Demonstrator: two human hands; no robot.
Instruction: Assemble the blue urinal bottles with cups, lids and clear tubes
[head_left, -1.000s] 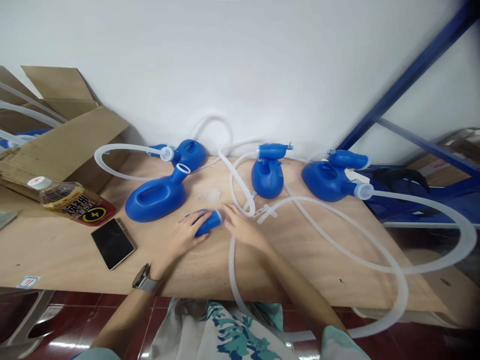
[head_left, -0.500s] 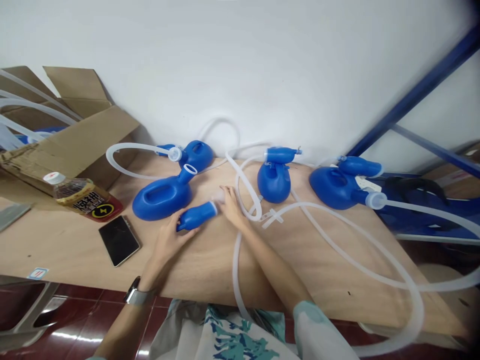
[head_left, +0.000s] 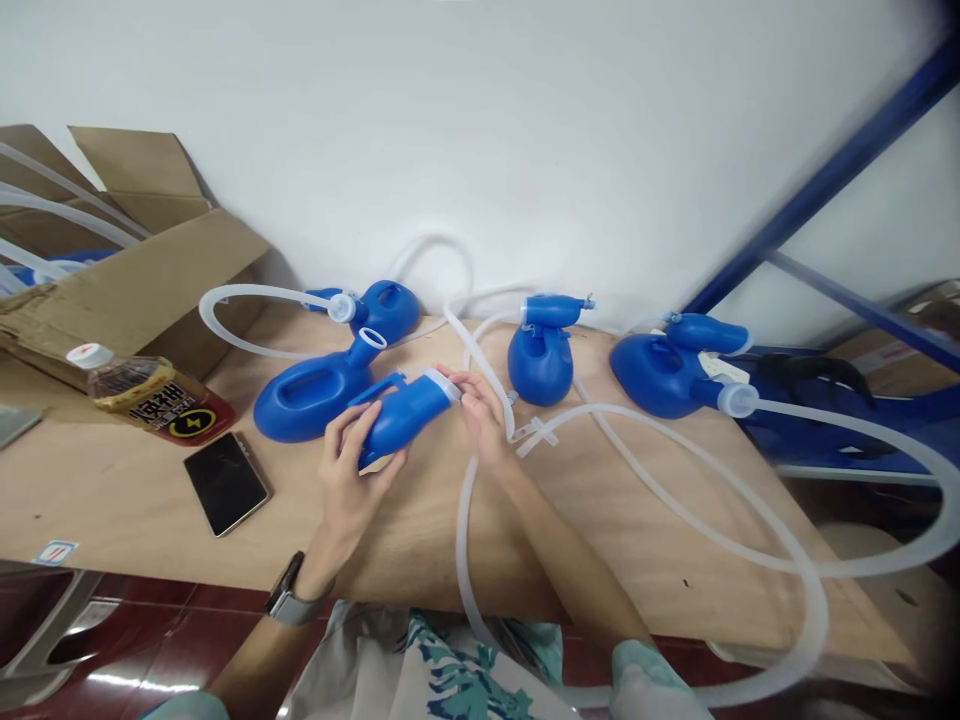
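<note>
In my left hand [head_left: 356, 460] is a blue plastic urinal funnel [head_left: 405, 418], raised above the table and tilted with its wide mouth toward the right. A narrow blue strap or lid stands up along its upper side. My right hand [head_left: 481, 415] pinches the white collar [head_left: 444, 383] at that mouth; its fingertips partly hide the collar. Just behind my left hand, a blue urinal bottle [head_left: 311, 402] lies on its side, its neck open and white-rimmed. A translucent hose [head_left: 466, 520] runs beneath my right wrist toward my lap.
More blue urinal bottles with hoses stand at the back [head_left: 386, 310], centre [head_left: 540, 365] and right [head_left: 660, 375]. A drink bottle [head_left: 157, 400] and a phone [head_left: 226, 483] lie left, before an open carton [head_left: 142, 290]. A white clip [head_left: 538, 434] lies by the hoses. Blue metal framing [head_left: 817, 170] borders the right.
My left hand has lifted the blue funnel off the table and turned it. My right hand has moved toward its mouth, where a white collar now shows. The view shifted slightly.
</note>
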